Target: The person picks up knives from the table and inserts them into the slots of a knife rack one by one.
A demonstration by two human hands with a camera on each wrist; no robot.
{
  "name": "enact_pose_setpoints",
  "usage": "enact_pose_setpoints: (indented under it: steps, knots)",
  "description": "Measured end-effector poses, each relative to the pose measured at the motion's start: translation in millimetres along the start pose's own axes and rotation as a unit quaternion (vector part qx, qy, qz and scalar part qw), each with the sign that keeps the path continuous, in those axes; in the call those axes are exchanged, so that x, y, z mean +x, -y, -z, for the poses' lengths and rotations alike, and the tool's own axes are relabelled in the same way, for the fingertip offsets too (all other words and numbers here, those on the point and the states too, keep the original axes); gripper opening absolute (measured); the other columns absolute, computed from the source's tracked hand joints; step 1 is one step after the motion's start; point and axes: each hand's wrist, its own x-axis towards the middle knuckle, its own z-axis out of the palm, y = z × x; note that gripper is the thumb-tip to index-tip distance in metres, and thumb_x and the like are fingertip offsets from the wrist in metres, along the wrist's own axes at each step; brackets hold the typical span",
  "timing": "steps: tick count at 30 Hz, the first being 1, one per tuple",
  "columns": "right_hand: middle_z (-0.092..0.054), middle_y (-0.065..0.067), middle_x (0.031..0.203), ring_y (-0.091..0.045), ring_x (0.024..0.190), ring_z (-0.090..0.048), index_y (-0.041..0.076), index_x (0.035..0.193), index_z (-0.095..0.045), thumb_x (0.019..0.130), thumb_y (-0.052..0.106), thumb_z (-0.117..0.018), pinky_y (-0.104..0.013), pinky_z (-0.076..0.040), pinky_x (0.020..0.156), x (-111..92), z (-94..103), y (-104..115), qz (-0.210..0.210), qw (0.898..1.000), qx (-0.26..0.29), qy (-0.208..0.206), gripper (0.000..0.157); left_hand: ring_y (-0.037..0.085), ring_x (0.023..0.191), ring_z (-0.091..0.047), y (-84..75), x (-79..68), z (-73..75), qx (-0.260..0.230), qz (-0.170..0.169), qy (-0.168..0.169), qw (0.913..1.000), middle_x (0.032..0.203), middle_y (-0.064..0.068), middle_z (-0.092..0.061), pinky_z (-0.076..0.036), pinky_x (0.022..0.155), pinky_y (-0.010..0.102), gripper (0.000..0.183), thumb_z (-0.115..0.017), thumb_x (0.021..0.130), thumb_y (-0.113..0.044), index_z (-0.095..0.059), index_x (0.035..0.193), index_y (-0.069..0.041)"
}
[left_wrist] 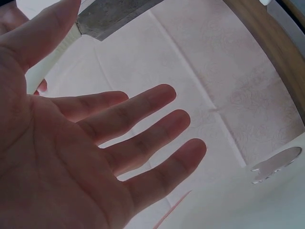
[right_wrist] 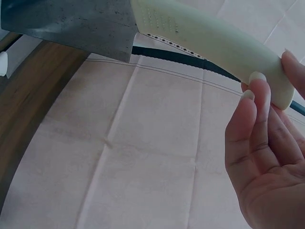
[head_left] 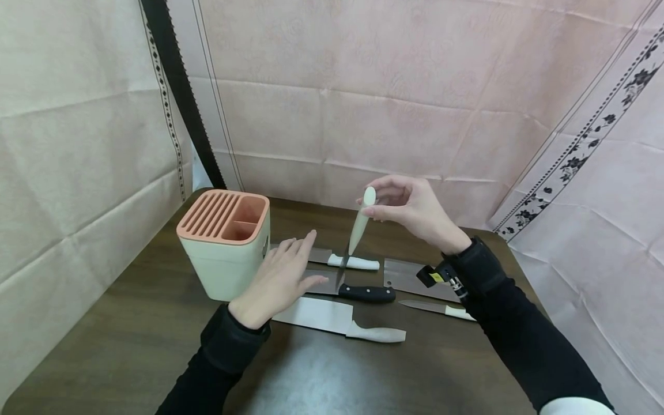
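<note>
My right hand [head_left: 407, 204] pinches the end of a pale green knife handle [head_left: 358, 230], blade pointing down over the table. The right wrist view shows the handle [right_wrist: 209, 38] between thumb and fingertips, and its broad grey blade [right_wrist: 71, 28]. My left hand [head_left: 277, 274] hovers beside a pale green knife block [head_left: 228, 271], fingers straight, palm empty in the left wrist view. Below both hands lie a black-handled knife [head_left: 368, 294], a white-handled knife [head_left: 358, 263] behind it and a cleaver [head_left: 316, 315] with a pale handle in front. The left hand partly hides their blades.
Under my right wrist lies another broad blade [head_left: 410, 276], its handle hidden. A small white-handled knife [head_left: 430, 306] is just in front of it. The block's orange top [head_left: 242, 235] has slots and two square openings. Cloth walls [head_left: 363, 115] stand behind the table.
</note>
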Motion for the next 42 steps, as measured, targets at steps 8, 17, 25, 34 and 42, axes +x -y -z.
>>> enact_pose_setpoints:
  steps: [8, 17, 25, 34, 42]
  knots:
    - [-0.072, -0.014, 0.096, -0.023, 0.082, -0.066, 0.003, 0.104, -0.062, 0.079, 0.01, -0.072, -0.027, -0.057, 0.067, 1.0, -6.7, 23.2, -0.001, 1.0, -0.011, 0.002, 0.028, 0.038, 0.124, -0.04, -2.7, 5.6, 3.7, -0.011, 0.006, 0.004, 0.9999, 0.135, 0.024, -0.05, -0.04, 0.097, 0.059, 0.081, -0.062, 0.083, -0.045, -0.028, 0.143, -0.003]
    - [-0.072, -0.014, 0.097, -0.022, 0.081, -0.067, 0.005, 0.105, -0.063, 0.079, 0.012, -0.071, -0.027, -0.057, 0.065, 6.9, -8.6, 19.9, 0.001, 1.0, -0.022, 0.0, 0.028, 0.038, 0.127, -0.036, -4.5, 7.5, 5.9, -0.016, 0.006, -0.005, 0.9998, 0.138, 0.019, -0.048, -0.039, 0.098, 0.06, 0.076, -0.061, 0.084, -0.045, -0.032, 0.142, -0.005]
    - [-0.073, -0.014, 0.098, -0.024, 0.078, -0.067, 0.005, 0.107, -0.062, 0.077, 0.017, -0.074, -0.03, -0.059, 0.064, 16.3, -7.7, 4.1, 0.018, 1.0, -0.008, -0.001, 0.035, 0.035, 0.128, -0.036, -6.8, 10.3, 8.2, -0.034, -0.001, -0.022, 0.9992, 0.139, 0.017, -0.048, -0.039, 0.098, 0.059, 0.07, -0.06, 0.086, -0.043, -0.034, 0.141, -0.007]
    - [-0.072, -0.019, 0.1, -0.022, 0.08, -0.066, 0.003, 0.107, -0.061, 0.077, 0.016, -0.073, -0.029, -0.059, 0.064, 19.2, -13.7, 6.8, 0.033, 0.999, -0.005, 0.014, 0.035, 0.027, 0.125, -0.04, -13.0, 21.5, 10.0, -0.073, -0.014, -0.055, 0.9958, 0.133, 0.015, -0.054, -0.039, 0.099, 0.055, 0.062, -0.058, 0.089, -0.037, -0.038, 0.138, -0.006]
    - [-0.072, -0.016, 0.099, -0.023, 0.079, -0.066, 0.002, 0.108, -0.061, 0.077, 0.018, -0.074, -0.035, -0.059, 0.064, 20.0, -16.8, 12.3, 0.035, 0.999, -0.007, 0.009, 0.037, 0.022, 0.103, -0.055, -17.9, 39.3, 6.0, -0.138, -0.045, -0.106, 0.9838, 0.109, 0.012, -0.065, -0.049, 0.083, 0.048, 0.045, -0.065, 0.086, -0.023, -0.051, 0.125, -0.006]
